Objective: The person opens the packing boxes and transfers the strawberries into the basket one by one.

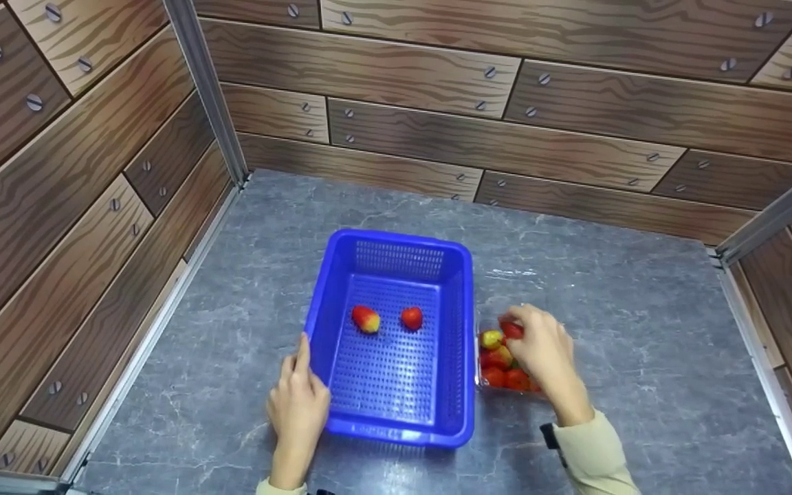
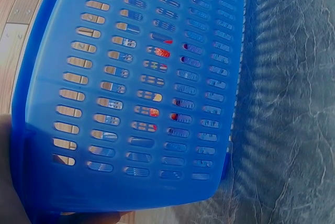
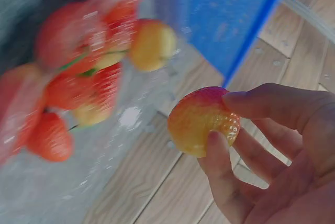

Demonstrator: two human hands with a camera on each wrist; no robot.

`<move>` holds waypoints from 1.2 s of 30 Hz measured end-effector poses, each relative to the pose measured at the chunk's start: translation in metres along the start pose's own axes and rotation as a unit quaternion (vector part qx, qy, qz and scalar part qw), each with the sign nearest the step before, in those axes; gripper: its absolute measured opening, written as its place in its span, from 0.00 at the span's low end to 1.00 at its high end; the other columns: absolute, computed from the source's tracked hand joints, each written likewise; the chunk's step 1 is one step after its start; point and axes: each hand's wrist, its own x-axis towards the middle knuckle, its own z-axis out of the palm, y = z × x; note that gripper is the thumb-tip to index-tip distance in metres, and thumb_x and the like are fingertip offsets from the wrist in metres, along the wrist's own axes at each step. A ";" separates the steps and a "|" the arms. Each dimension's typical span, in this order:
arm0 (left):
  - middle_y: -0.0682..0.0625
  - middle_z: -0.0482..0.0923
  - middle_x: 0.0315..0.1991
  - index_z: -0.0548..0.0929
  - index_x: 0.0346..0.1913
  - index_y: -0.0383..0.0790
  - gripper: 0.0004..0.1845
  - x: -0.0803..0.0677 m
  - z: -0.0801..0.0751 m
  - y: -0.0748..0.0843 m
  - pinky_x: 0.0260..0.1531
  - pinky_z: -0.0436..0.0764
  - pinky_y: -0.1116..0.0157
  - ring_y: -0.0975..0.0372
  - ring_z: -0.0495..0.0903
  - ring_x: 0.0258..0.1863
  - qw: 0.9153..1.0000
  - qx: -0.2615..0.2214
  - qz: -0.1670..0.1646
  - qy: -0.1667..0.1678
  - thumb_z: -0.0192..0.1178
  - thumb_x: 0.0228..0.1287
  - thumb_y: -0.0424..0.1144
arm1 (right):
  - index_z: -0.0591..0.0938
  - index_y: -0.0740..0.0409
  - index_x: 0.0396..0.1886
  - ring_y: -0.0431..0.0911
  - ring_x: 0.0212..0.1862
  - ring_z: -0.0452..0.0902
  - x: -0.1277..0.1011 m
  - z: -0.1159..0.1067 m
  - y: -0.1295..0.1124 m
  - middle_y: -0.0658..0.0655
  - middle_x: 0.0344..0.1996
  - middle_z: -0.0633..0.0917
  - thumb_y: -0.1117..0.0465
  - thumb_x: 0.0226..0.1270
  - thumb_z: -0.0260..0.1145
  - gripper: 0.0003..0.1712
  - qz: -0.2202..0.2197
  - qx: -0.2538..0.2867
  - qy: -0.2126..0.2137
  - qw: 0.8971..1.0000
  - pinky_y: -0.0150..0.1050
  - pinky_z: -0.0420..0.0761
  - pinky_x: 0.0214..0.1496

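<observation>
Right hand [image 1: 544,350] grip pinching strawberry [image 3: 201,121] by fingertips above clear punnet [image 1: 502,368]; shallow pinch may drop it. Left hand [image 1: 298,405] grip spread against blue basket [image 1: 396,426]; basket may slide on tabletop [image 1: 643,344].

The head view looks steeply down from above. Both wrist views sit close, sharing the blue perforated plastic basket [image 1: 396,344]

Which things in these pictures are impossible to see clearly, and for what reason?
- Clear plastic box of strawberries: head view, right hand covers part; right wrist view, blurred.
- Left hand: left wrist view, cut by edge.
- Two strawberries in blue plastic basket: left wrist view, only red glimpses through slots.
</observation>
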 end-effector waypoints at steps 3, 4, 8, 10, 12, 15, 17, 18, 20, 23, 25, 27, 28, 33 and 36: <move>0.40 0.80 0.46 0.73 0.70 0.43 0.33 0.000 0.000 0.000 0.14 0.72 0.56 0.53 0.72 0.15 1.000 -0.001 -0.001 -0.002 0.56 0.58 0.27 | 0.88 0.50 0.41 0.58 0.46 0.81 0.004 0.000 -0.015 0.52 0.42 0.87 0.71 0.43 0.71 0.22 -0.020 0.022 0.016 0.999 0.59 0.78 0.40; 0.40 0.80 0.46 0.74 0.70 0.43 0.33 0.000 0.000 0.000 0.14 0.72 0.56 0.53 0.72 0.14 1.000 -0.001 -0.001 -0.001 0.56 0.57 0.27 | 0.88 0.50 0.41 0.58 0.47 0.81 0.005 0.000 -0.021 0.52 0.42 0.87 0.71 0.42 0.71 0.22 -0.028 0.031 0.021 0.999 0.59 0.78 0.42; 0.40 0.81 0.45 0.74 0.69 0.43 0.33 0.000 0.000 0.000 0.13 0.70 0.57 0.54 0.70 0.13 1.000 -0.003 0.002 0.004 0.55 0.58 0.27 | 0.89 0.54 0.41 0.58 0.46 0.79 0.011 0.002 -0.041 0.53 0.42 0.87 0.73 0.40 0.70 0.23 -0.062 0.064 0.030 0.996 0.58 0.77 0.47; 0.41 0.81 0.45 0.74 0.69 0.43 0.32 0.000 0.001 0.000 0.12 0.69 0.58 0.55 0.69 0.13 1.000 -0.004 0.004 0.005 0.55 0.58 0.27 | 0.88 0.54 0.41 0.57 0.46 0.78 0.013 0.003 -0.051 0.53 0.41 0.86 0.74 0.40 0.70 0.23 -0.074 0.074 0.029 0.994 0.57 0.76 0.48; 0.41 0.81 0.44 0.74 0.69 0.42 0.32 0.000 0.001 0.000 0.12 0.69 0.58 0.56 0.68 0.13 1.000 -0.005 0.005 0.005 0.55 0.59 0.27 | 0.88 0.55 0.41 0.56 0.45 0.78 0.014 0.004 -0.059 0.54 0.42 0.86 0.74 0.41 0.70 0.22 -0.085 0.082 0.027 0.993 0.55 0.76 0.48; 0.41 0.81 0.44 0.74 0.69 0.42 0.32 0.000 0.001 0.000 0.12 0.69 0.59 0.57 0.67 0.13 1.000 -0.004 0.005 0.006 0.55 0.59 0.27 | 0.88 0.55 0.40 0.56 0.44 0.78 0.016 0.007 -0.071 0.53 0.40 0.85 0.74 0.41 0.71 0.22 -0.101 0.084 0.029 0.991 0.54 0.76 0.47; 0.41 0.81 0.45 0.74 0.69 0.42 0.32 0.000 0.001 -0.001 0.13 0.69 0.58 0.56 0.68 0.13 1.000 -0.003 0.005 0.006 0.56 0.59 0.27 | 0.88 0.55 0.39 0.55 0.44 0.78 0.017 0.010 -0.077 0.52 0.39 0.85 0.74 0.41 0.72 0.21 -0.113 0.089 0.029 0.989 0.54 0.77 0.47; 0.41 0.81 0.45 0.74 0.69 0.42 0.32 0.001 0.001 -0.001 0.13 0.70 0.58 0.56 0.69 0.13 1.000 -0.002 0.004 0.006 0.56 0.59 0.27 | 0.88 0.55 0.38 0.55 0.43 0.78 0.018 0.012 -0.081 0.52 0.39 0.85 0.74 0.41 0.72 0.21 -0.119 0.091 0.028 0.988 0.53 0.77 0.47; 0.40 0.81 0.46 0.74 0.69 0.43 0.32 0.000 0.001 -0.001 0.13 0.70 0.57 0.55 0.69 0.13 1.000 -0.001 0.002 0.006 0.56 0.59 0.27 | 0.88 0.55 0.38 0.54 0.43 0.78 0.017 0.015 -0.086 0.52 0.38 0.84 0.75 0.41 0.72 0.21 -0.131 0.097 0.018 0.986 0.52 0.77 0.48; 0.40 0.81 0.46 0.74 0.69 0.43 0.32 0.000 0.001 -0.001 0.14 0.71 0.57 0.55 0.70 0.14 1.000 0.000 -0.001 0.005 0.56 0.59 0.27 | 0.88 0.57 0.37 0.54 0.42 0.78 0.016 0.022 -0.093 0.52 0.37 0.84 0.76 0.41 0.70 0.20 -0.158 0.109 -0.003 0.981 0.52 0.76 0.49; 0.41 0.81 0.46 0.74 0.69 0.43 0.32 0.000 0.001 -0.001 0.14 0.71 0.56 0.54 0.71 0.14 1.000 -0.001 -0.002 0.004 0.56 0.59 0.27 | 0.88 0.58 0.38 0.54 0.42 0.78 0.014 0.028 -0.097 0.53 0.37 0.84 0.77 0.40 0.70 0.21 -0.174 0.119 -0.019 0.977 0.51 0.77 0.48; 0.41 0.81 0.46 0.74 0.69 0.43 0.32 0.000 0.001 -0.001 0.14 0.72 0.56 0.53 0.72 0.14 1.000 -0.003 0.000 0.004 0.56 0.59 0.27 | 0.87 0.59 0.38 0.54 0.41 0.78 0.012 0.034 -0.100 0.54 0.36 0.85 0.77 0.40 0.70 0.20 -0.188 0.127 -0.033 0.973 0.52 0.77 0.48; 0.41 0.81 0.46 0.74 0.69 0.43 0.32 0.000 0.001 -0.001 0.14 0.72 0.56 0.53 0.72 0.15 1.000 -0.003 0.000 0.004 0.56 0.58 0.27 | 0.87 0.60 0.38 0.54 0.42 0.78 0.011 0.037 -0.101 0.55 0.37 0.85 0.77 0.40 0.70 0.20 -0.194 0.131 -0.042 0.971 0.52 0.77 0.48; 0.41 0.81 0.46 0.74 0.69 0.43 0.33 0.000 0.001 -0.001 0.14 0.72 0.55 0.52 0.73 0.15 1.000 -0.001 0.001 0.008 0.57 0.58 0.27 | 0.86 0.61 0.37 0.54 0.41 0.79 0.006 0.054 -0.103 0.55 0.35 0.84 0.76 0.40 0.70 0.19 -0.237 0.119 -0.083 0.961 0.52 0.78 0.47; 0.41 0.81 0.45 0.74 0.69 0.43 0.33 0.001 0.001 -0.001 0.14 0.72 0.56 0.53 0.72 0.15 1.000 -0.001 0.002 0.008 0.56 0.58 0.27 | 0.86 0.60 0.36 0.52 0.39 0.79 0.003 0.064 -0.102 0.54 0.34 0.83 0.76 0.38 0.69 0.19 -0.257 0.102 -0.102 0.956 0.48 0.81 0.43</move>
